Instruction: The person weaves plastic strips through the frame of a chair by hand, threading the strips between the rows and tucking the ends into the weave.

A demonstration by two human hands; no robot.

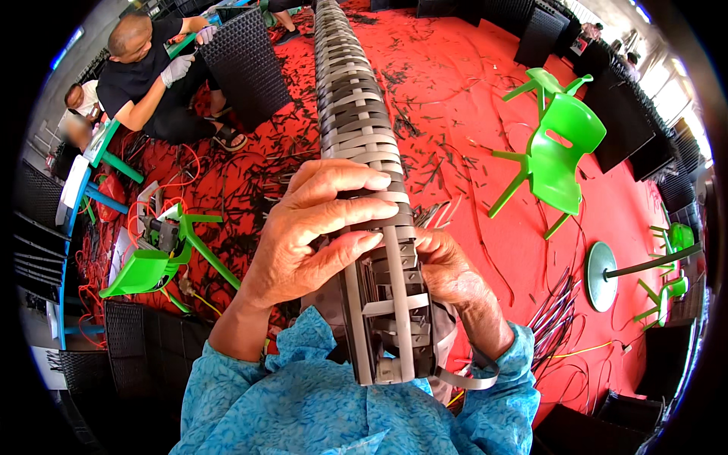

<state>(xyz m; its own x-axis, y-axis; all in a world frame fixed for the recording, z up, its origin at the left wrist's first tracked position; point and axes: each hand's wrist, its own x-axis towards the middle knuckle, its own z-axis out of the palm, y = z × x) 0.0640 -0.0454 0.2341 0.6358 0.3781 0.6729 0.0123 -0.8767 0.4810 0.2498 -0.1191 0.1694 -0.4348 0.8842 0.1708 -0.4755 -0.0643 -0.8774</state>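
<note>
A long, narrow frame (pixel 364 140) wrapped in grey and dark flat woven strips runs from my lap toward the far edge. Its near end has open gaps, with a lengthwise grey strip (pixel 400 303) on top. My left hand (pixel 318 227) lies across the weave from the left, fingers stretched out and apart, their tips on the top strips. At the frame's right edge my right hand (pixel 453 273) has bent, closed fingers; the frame hides part of them and whatever they hold. A loose grey strip (pixel 469 381) loops from the near end toward my right wrist.
Green plastic chairs (pixel 565 152) stand on the red floor covering (pixel 462 91), strewn with dark strip scraps. A green chair with tools (pixel 163 235) is at left. A gloved person (pixel 148 76) works on a black woven panel (pixel 243 64). A round-based stand (pixel 601 277) is at right.
</note>
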